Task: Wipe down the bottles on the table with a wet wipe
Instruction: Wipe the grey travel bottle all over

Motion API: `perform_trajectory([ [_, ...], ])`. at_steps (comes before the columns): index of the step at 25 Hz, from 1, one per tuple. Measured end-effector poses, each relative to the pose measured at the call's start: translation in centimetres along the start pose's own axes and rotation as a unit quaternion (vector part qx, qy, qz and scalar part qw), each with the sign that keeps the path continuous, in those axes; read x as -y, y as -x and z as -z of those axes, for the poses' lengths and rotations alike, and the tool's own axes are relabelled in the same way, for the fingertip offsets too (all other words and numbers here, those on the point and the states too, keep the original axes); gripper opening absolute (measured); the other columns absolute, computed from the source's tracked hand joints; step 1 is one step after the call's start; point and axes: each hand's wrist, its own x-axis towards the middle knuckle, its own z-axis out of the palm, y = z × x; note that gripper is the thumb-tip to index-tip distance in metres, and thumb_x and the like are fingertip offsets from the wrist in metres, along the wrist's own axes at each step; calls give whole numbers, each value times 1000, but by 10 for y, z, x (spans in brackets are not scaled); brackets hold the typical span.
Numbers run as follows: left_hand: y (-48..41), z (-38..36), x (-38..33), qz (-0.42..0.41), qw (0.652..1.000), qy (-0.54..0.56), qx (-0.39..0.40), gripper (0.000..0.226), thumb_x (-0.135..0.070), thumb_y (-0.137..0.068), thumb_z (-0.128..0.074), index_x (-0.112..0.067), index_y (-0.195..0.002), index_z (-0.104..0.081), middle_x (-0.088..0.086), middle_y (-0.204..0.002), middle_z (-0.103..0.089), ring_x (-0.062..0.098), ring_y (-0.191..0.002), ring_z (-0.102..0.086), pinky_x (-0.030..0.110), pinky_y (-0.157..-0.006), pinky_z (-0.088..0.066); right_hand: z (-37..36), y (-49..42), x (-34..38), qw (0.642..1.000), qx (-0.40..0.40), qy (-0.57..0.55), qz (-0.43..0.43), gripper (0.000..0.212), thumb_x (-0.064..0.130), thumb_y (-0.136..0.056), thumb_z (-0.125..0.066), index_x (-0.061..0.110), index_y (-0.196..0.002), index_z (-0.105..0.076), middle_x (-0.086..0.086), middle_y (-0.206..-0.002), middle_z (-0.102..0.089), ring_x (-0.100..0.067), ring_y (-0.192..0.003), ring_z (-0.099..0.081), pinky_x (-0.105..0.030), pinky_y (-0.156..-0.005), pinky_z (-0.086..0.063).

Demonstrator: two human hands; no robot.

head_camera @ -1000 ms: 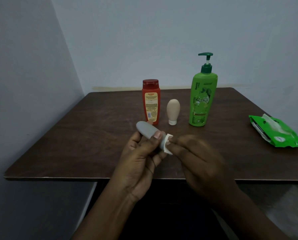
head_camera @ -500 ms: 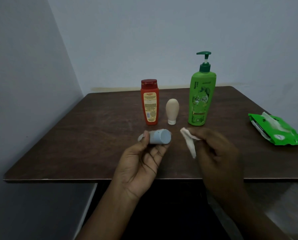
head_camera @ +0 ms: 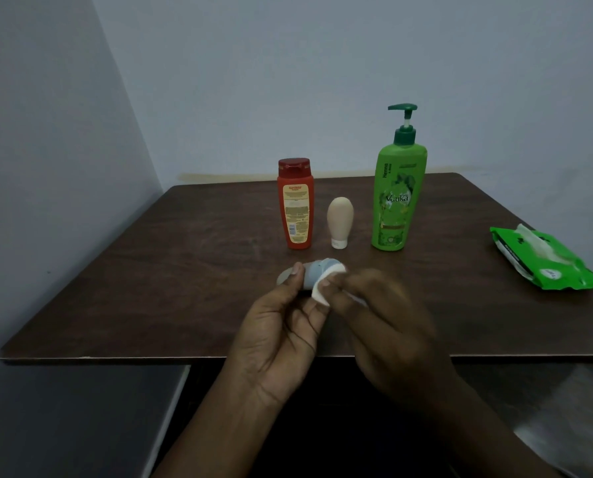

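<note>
Three bottles stand upright in a row on the brown table (head_camera: 150, 270): red bottle (head_camera: 295, 203), small beige tube (head_camera: 339, 217) on its cap, green pump bottle (head_camera: 398, 198) labelled "Vatika". A green wipes pack (head_camera: 546, 258) lies at the right, well apart. Left hand (head_camera: 281, 336) grips the small grey bottle (head_camera: 317, 274) above the near edge. Right hand (head_camera: 388, 326) pinches the wet wipe (head_camera: 323, 290) against its end.

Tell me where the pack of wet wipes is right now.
In the head view, the green wipes pack lies flat at the table's right edge, right of the green pump bottle, apart from it.
</note>
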Motion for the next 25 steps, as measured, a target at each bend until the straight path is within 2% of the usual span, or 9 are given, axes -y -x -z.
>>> perform_trajectory([
  [3, 2, -1, -3, -31, 999, -13, -10, 49, -4, -83, -62, 10, -129, -54, 35, -117, -70, 39, -107, -73, 44, -85, -62, -1, -6, -6, 998, -17, -6, -54, 30, 0, -97, -56, -1, -125, -66, -16, -119, -66, -25, -109, -61, -36, -91, -50],
  [7, 0, 11, -6, -76, 994, -83, -7, 40, -4, -93, -60, 2, -133, -56, 29, -122, -71, 33, -108, -74, 38, -82, -65, -1, -6, 8, 998, -22, -52, 11, 26, -2, -94, -59, -4, -118, -69, -17, -116, -67, -25, -109, -63, -31, -94, -49],
  [9, -12, 16, -18, -138, 975, -171, -30, 45, -1, -87, -66, -10, -131, -59, 19, -122, -74, 30, -111, -74, 40, -87, -64, 3, -11, 9, 993, -47, -112, -13, 24, -2, -93, -62, -2, -115, -70, -14, -117, -68, -22, -111, -64, -30, -95, -50],
  [11, -33, 19, -45, -196, 932, -297, -69, 55, -3, -81, -73, -19, -132, -59, 8, -123, -74, 25, -114, -72, 44, -97, -59, 6, -8, 5, 979, -71, -166, -92, 25, -1, -91, -62, 3, -114, -71, -6, -118, -68, -12, -113, -64, -24, -96, -48],
  [13, -60, 24, -79, -224, 864, -440, -100, 52, -3, -85, -74, -19, -132, -57, 4, -124, -71, 21, -116, -69, 43, -98, -59, 6, 4, 1, 962, -73, -200, -172, 30, -1, -87, -63, 13, -113, -72, 4, -118, -69, -4, -112, -64, -19, -95, -48],
  [16, -103, 34, -121, -210, 760, -607, -96, 53, -5, -89, -74, -19, -136, -55, 1, -130, -64, 21, -121, -63, 38, -97, -58, 7, 24, -8, 936, -71, -237, -250, 28, 7, -86, -65, 22, -108, -73, 18, -112, -71, -1, -107, -67, -14, -92, -49],
  [20, -149, 50, -145, -185, 702, -683, -83, 53, -10, -93, -71, -21, -143, -53, -2, -134, -64, 13, -119, -61, 35, -98, -54, 8, 30, -17, 919, -101, -248, -291, 22, 28, -84, -63, 17, -99, -75, 18, -107, -73, 1, -101, -68, -8, -89, -46],
  [23, -170, 60, -153, -172, 663, -726, -59, 52, -14, -96, -69, -22, -144, -52, -4, -135, -64, 5, -117, -61, 38, -107, -51, 6, 34, -24, 903, -104, -244, -337, 16, 14, -82, -68, 17, -95, -75, 20, -104, -73, 3, -99, -68, -6, -86, -46],
  [25, -177, 67, -157, -167, 656, -734, -46, 53, -16, -96, -69, -23, -145, -51, -6, -134, -65, 6, -119, -61, 38, -107, -50, 7, 33, -25, 896, -97, -250, -353, 27, 8, -79, -66, 25, -97, -77, 21, -103, -73, 1, -99, -69, -7, -86, -47],
])
